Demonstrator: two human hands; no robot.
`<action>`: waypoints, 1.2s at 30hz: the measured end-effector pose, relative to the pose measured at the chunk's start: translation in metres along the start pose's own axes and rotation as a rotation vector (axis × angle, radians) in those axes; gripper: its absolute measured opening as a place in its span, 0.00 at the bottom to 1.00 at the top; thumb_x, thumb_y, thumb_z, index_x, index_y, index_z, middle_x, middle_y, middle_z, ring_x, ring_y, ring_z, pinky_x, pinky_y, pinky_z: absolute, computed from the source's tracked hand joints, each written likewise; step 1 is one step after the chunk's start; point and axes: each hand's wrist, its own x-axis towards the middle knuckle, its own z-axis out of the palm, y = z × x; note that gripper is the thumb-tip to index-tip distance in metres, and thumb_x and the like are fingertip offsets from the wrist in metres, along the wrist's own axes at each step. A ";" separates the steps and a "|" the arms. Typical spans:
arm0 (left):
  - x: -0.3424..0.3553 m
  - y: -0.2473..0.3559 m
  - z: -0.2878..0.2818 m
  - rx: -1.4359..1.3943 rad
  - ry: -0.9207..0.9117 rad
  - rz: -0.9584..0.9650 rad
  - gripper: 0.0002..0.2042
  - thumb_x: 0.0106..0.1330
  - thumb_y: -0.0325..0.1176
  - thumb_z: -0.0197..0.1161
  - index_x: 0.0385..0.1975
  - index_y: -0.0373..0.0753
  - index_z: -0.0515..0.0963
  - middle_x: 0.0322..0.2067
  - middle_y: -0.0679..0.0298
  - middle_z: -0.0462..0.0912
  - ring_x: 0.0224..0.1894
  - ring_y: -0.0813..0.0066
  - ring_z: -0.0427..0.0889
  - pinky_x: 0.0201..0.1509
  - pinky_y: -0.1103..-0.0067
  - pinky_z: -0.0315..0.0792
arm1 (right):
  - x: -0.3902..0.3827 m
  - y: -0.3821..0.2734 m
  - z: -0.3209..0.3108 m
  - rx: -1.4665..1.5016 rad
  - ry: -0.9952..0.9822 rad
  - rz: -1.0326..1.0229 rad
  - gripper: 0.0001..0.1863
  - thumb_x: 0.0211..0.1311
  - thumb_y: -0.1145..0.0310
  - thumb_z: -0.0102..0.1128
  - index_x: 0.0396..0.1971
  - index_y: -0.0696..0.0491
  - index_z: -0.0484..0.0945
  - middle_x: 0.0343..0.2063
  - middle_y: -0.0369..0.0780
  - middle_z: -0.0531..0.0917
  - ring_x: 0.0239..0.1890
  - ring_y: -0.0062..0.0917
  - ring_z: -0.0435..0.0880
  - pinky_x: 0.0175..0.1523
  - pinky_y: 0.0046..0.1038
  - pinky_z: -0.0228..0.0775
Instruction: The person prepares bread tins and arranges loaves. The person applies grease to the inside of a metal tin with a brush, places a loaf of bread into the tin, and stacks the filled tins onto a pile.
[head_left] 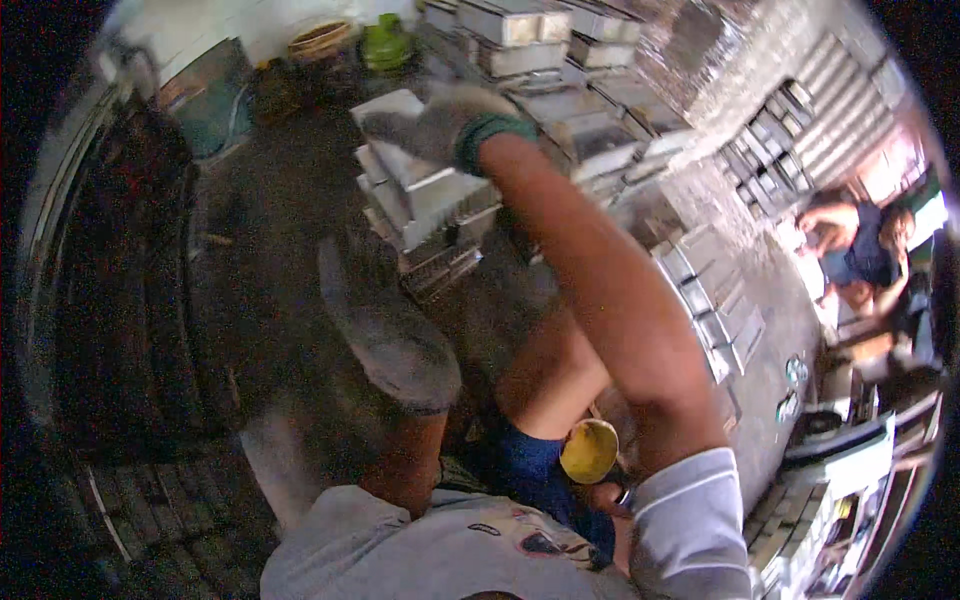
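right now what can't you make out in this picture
All in the head view:
- Right hand: blur hides its grip, if any, on the pale stack.
- Left hand: blur hides whether it holds anything.
- Yellow container: too blurred to tell lining from contents.
- Other person: too small and blurred to tell what they handle.

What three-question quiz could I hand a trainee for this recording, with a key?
1. Which hand is at the stack of pale rectangular tins: (A) left hand or (B) right hand?
2. True or false: the right hand is bare.
3. Fill in: the squat rounded cylinder near the picture's top is ____.

Key: 1. B. 2. False; it wears a glove. 3. Green.
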 end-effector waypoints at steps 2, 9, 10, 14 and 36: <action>-0.001 0.009 -0.002 0.022 -0.138 0.019 0.28 0.78 0.47 0.57 0.68 0.32 0.67 0.61 0.53 0.77 0.61 0.64 0.78 0.68 0.66 0.71 | -0.020 0.044 -0.035 0.173 0.157 -0.355 0.38 0.65 0.35 0.51 0.62 0.51 0.78 0.57 0.49 0.84 0.59 0.45 0.83 0.65 0.39 0.74; -0.069 -0.029 0.063 0.106 -1.213 -0.323 0.24 0.71 0.41 0.66 0.61 0.31 0.75 0.51 0.53 0.84 0.51 0.64 0.84 0.62 0.67 0.76 | -0.313 0.179 -0.197 -0.063 -0.175 0.000 0.27 0.70 0.62 0.56 0.65 0.58 0.75 0.57 0.48 0.81 0.57 0.35 0.83 0.64 0.32 0.74; -0.099 -0.028 0.106 0.102 -1.305 -0.367 0.24 0.68 0.41 0.68 0.59 0.31 0.77 0.48 0.54 0.86 0.48 0.63 0.86 0.60 0.67 0.77 | -0.360 0.186 -0.205 -0.067 -0.259 0.240 0.27 0.69 0.58 0.58 0.63 0.57 0.76 0.53 0.49 0.83 0.54 0.37 0.85 0.62 0.34 0.75; -0.220 -0.137 0.204 0.581 -1.355 -0.156 0.32 0.64 0.49 0.69 0.62 0.34 0.76 0.48 0.44 0.84 0.49 0.54 0.86 0.61 0.63 0.77 | -0.521 0.224 -0.191 0.106 -0.264 0.662 0.30 0.68 0.53 0.63 0.64 0.54 0.77 0.45 0.50 0.88 0.46 0.37 0.89 0.55 0.36 0.79; -0.295 -0.316 0.161 1.073 -0.605 -0.791 0.23 0.61 0.33 0.67 0.55 0.30 0.77 0.52 0.51 0.82 0.53 0.59 0.81 0.57 0.67 0.75 | -0.725 0.247 0.003 1.401 0.928 0.977 0.36 0.74 0.50 0.62 0.71 0.60 0.68 0.62 0.45 0.79 0.57 0.35 0.83 0.59 0.39 0.78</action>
